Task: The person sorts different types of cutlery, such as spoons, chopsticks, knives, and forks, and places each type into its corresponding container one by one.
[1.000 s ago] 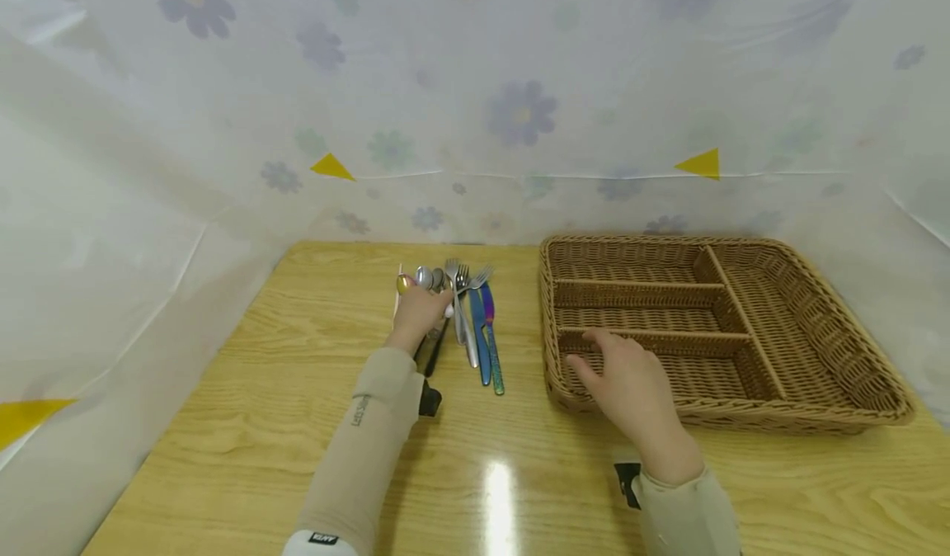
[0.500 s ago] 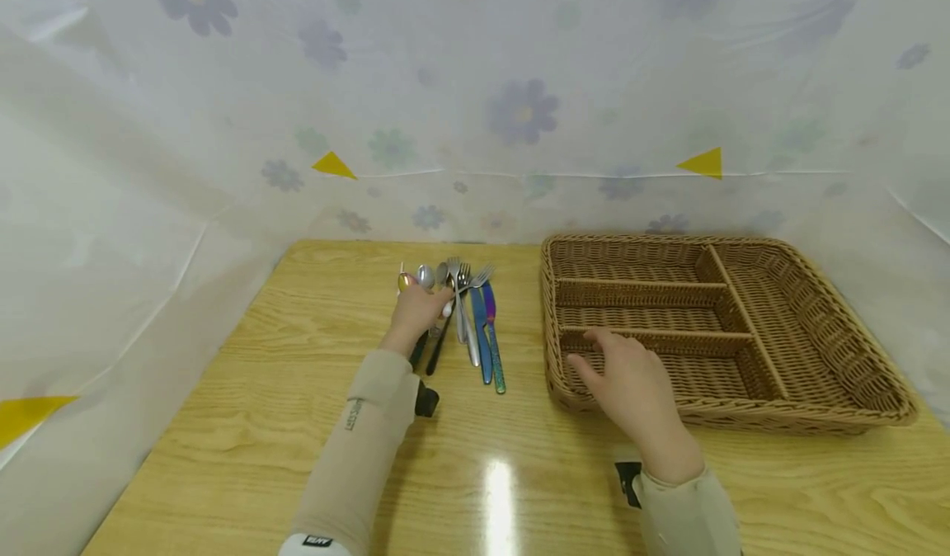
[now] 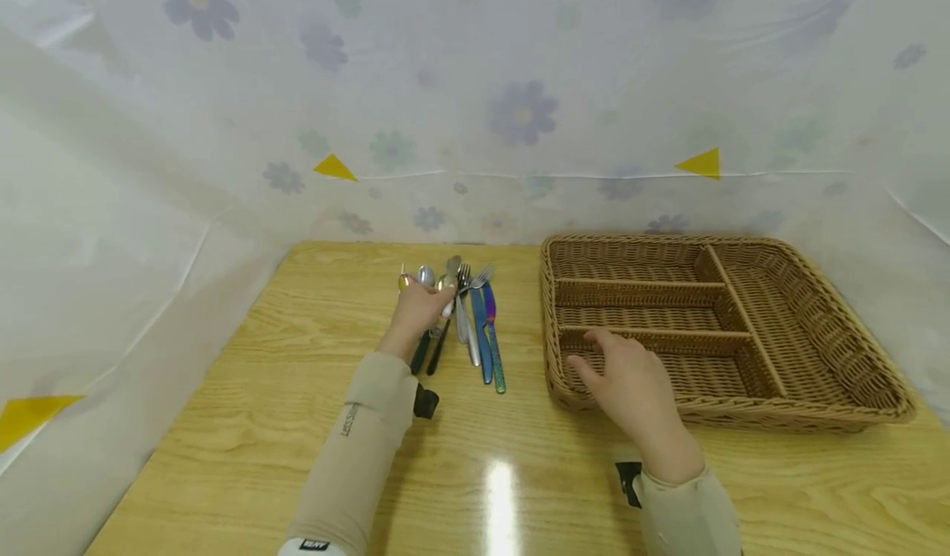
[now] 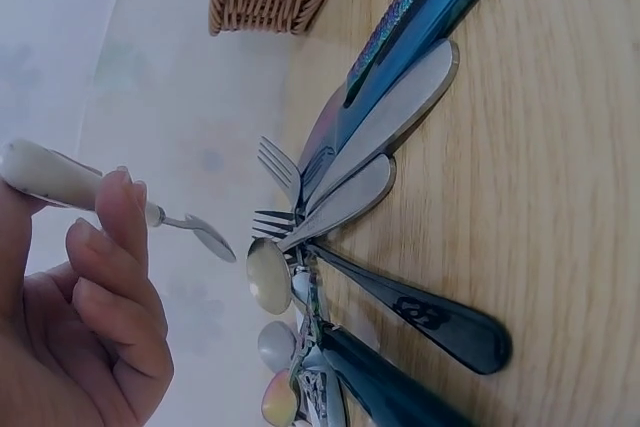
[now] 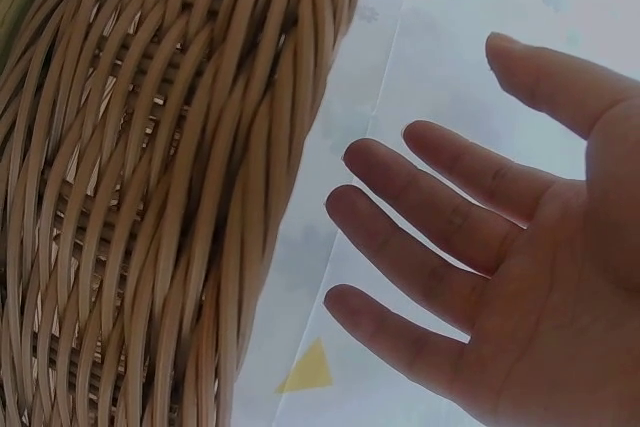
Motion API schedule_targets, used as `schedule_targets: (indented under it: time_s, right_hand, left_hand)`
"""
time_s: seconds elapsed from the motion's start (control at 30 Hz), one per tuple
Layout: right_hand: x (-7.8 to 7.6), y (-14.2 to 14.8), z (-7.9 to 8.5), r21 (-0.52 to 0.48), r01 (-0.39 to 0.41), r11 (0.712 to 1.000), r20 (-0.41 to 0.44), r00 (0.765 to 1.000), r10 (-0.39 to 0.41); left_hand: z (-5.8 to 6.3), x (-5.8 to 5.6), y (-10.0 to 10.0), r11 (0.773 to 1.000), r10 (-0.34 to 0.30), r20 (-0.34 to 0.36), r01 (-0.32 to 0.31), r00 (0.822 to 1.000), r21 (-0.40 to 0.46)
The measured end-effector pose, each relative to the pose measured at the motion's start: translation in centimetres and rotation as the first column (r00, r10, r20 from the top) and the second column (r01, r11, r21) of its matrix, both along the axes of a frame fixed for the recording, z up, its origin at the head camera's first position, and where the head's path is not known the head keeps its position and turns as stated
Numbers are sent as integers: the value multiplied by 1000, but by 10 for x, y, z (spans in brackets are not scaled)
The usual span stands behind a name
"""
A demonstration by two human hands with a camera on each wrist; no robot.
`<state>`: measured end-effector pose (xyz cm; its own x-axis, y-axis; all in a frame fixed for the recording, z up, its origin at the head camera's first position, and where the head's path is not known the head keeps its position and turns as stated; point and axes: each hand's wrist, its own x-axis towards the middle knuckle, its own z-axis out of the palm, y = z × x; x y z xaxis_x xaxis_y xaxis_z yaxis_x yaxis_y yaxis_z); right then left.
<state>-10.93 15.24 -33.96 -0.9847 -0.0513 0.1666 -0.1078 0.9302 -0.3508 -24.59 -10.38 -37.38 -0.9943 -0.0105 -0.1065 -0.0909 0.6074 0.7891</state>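
Observation:
My left hand (image 3: 418,313) pinches a white-handled spoon (image 4: 65,179) between thumb and fingers. In the left wrist view its small metal bowl points toward the cutlery, with the spoon held above the pile. Below lie several spoons, among them a gold one (image 4: 268,277), and forks, one of them silver (image 4: 280,169). A dark-handled piece (image 4: 430,322) and a blue knife (image 3: 481,337) are also in the pile. My right hand (image 3: 634,387) hovers over the near left side of the wicker basket (image 3: 731,414), its fingers spread and holding nothing.
The basket has several compartments split by wicker dividers (image 3: 653,335) and stands on the right of the wooden table (image 3: 297,374). A rainbow-coloured knife (image 3: 496,350) lies at the pile's right edge. A flowered sheet (image 3: 460,102) hangs behind the table.
My left hand has raised the white-handled spoon from the pile, and its bowl now overlaps the forks in the head view. The right hand has stayed in place.

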Motion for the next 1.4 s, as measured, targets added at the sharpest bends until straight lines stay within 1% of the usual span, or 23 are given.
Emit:
schedule_targets:
  time_s: [0.07, 0.13, 0.27, 0.37, 0.43, 0.5, 0.57, 0.67, 0.73, 0.77, 0.9, 0.97, 1.03, 1.1, 1.17, 1.23, 1.27, 1.33, 1.4]
  right_hand:
    - [-1, 0, 0, -2, -1, 1000, 9, 1000, 1]
    - [-3, 2, 1, -5, -5, 1000, 14, 1000, 5]
    - [-9, 9, 6, -7, -14, 1000, 29, 999, 14]
    - [-17, 18, 12, 3, -17, 1000, 44, 999, 17]
    - [-23, 23, 16, 19, -20, 1000, 48, 999, 19]
    - [-29, 27, 20, 28, -31, 999, 62, 998, 29]
    - [-36, 28, 23, 50, -47, 998, 66, 997, 44]
    - [-43, 27, 29, 100, -73, 992, 76, 995, 66]
    - [-48, 25, 34, 137, -92, 986, 84, 993, 81]
    - [-50, 23, 36, 154, -103, 983, 86, 992, 91]
    - [-60, 16, 41, 193, -165, 967, 76, 985, 153]
    - [-65, 11, 42, 216, -204, 955, 73, 978, 193]
    - [-69, 5, 42, 252, -241, 937, 80, 970, 228]
    - [-73, 0, 42, 287, -274, 918, 94, 962, 258]
    - [-75, -5, 41, 319, -294, 901, 111, 956, 272]
    - [-77, -8, 41, 342, -300, 890, 115, 954, 277]
    - [-78, -10, 41, 352, -302, 886, 116, 953, 280]
    - [-79, -12, 41, 364, -301, 882, 120, 954, 276]
    - [-80, -14, 42, 358, -300, 884, 134, 954, 269]
  left_hand:
    - [-1, 1, -1, 1000, -5, 2, 5, 1000, 10]
    - [0, 2, -2, 999, -26, 16, 25, 1000, 35]
    - [3, 4, -6, 991, -126, 24, 125, 992, 45]
    - [4, 4, -9, 976, -217, -9, 217, 976, 18]
    - [6, 4, -10, 965, -261, -35, 261, 965, 10]
    - [7, 3, -11, 955, -296, -57, 296, 953, -18]
    - [9, 3, -11, 948, -318, -74, 316, 945, -31]
    - [13, 5, -10, 938, -342, -95, 335, 935, -83]
    - [18, 6, -8, 928, -363, -108, 347, 926, -138]
    - [21, 8, -6, 919, -375, -113, 353, 920, -175]
    - [31, 14, 1, 872, -425, -157, 357, 891, -336]
    - [36, 17, 7, 853, -443, -178, 352, 879, -387]
    - [39, 21, 13, 841, -460, -197, 354, 866, -408]
    - [41, 23, 19, 840, -468, -211, 357, 858, -409]
    - [41, 25, 24, 837, -474, -214, 363, 854, -409]
    - [41, 27, 29, 842, -469, -215, 361, 856, -401]
    - [41, 27, 30, 846, -465, -214, 360, 859, -394]
    - [40, 28, 33, 846, -465, -215, 360, 858, -394]
    - [40, 29, 35, 845, -473, -226, 366, 851, -390]
